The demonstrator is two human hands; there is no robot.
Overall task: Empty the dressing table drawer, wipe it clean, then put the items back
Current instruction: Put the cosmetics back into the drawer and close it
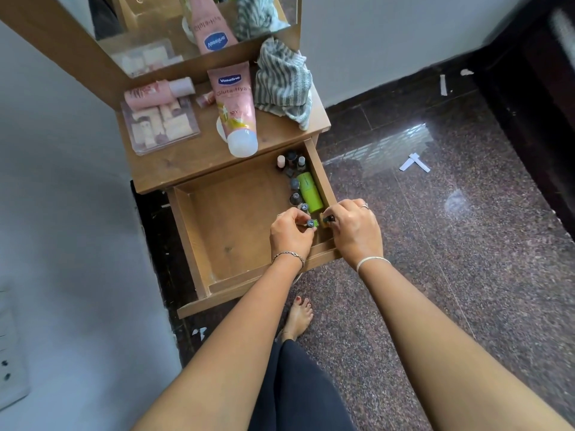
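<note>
Head view: my left hand (291,233) pinches a small dark-capped bottle (310,223) inside the open drawer (230,231), near its right front corner. My right hand (354,231) grips another small dark bottle (328,218) at the drawer's right wall. Further back along that wall lie a green tube (309,192) and more nail polish bottles (294,181). Beyond the drawer, a Vaseline tube (235,110) and a striped cloth (283,85) rest on the tabletop (186,163).

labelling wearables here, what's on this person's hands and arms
Both forearms are bare, no sleeves. The left hand has a thin silver chain bracelet at its wrist; the right hand has a plain silver bangle and a ring.
</note>
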